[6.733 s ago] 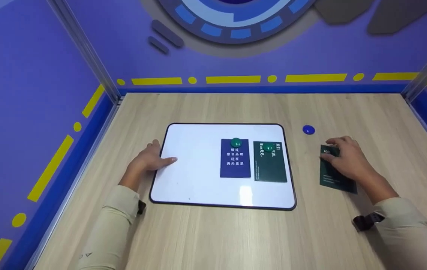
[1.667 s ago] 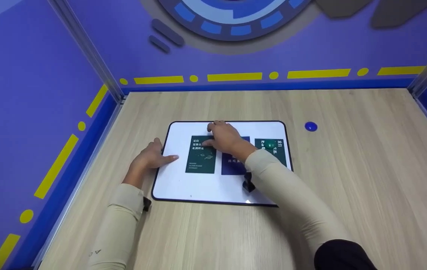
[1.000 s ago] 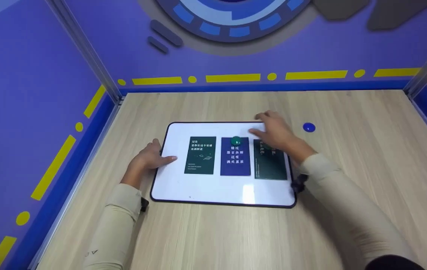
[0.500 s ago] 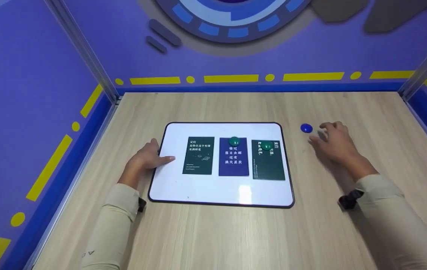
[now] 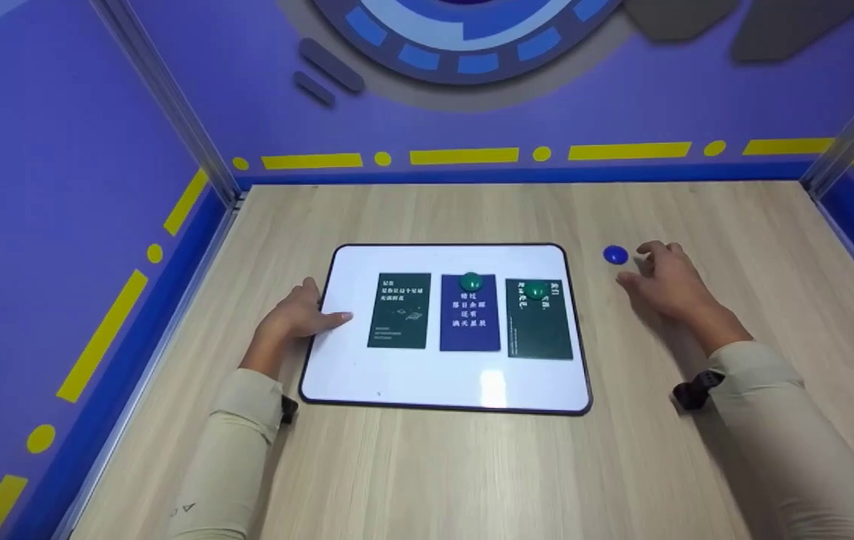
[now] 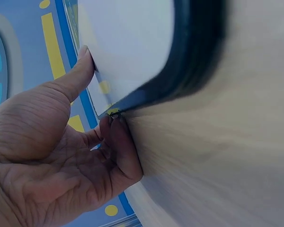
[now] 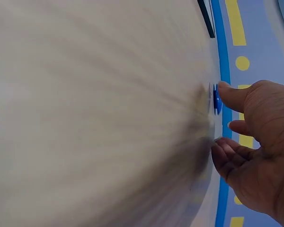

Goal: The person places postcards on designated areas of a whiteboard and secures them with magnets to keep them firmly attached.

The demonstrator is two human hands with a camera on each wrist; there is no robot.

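Note:
My left hand [image 5: 295, 315] holds the left edge of a white magnetic whiteboard [image 5: 412, 379], its thumb on the top face. In the left wrist view the curled fingers [image 6: 125, 146] meet the rim from the side. Three cards lie on the board: a dark green card [image 5: 400, 319] at left, a navy card [image 5: 469, 334] in the middle, another dark green card [image 5: 543, 330] at right. One green round magnet [image 5: 471, 282] sits on the navy card, another green magnet [image 5: 536, 290] on the right card. My right hand [image 5: 670, 285], fingers loosely bent, hovers just right of a blue round magnet [image 5: 615, 255], seemingly apart from it.
The wooden table [image 5: 441, 480] carries the board. Blue-purple printed panels [image 5: 427, 120] enclose its back and sides. Dark wrist devices [image 5: 696, 390] sit at both cuffs.
The left green card went from the table at right onto the board's left part, laid there by my right hand. That hand has since swung back right, beside the blue magnet. My left hand stayed.

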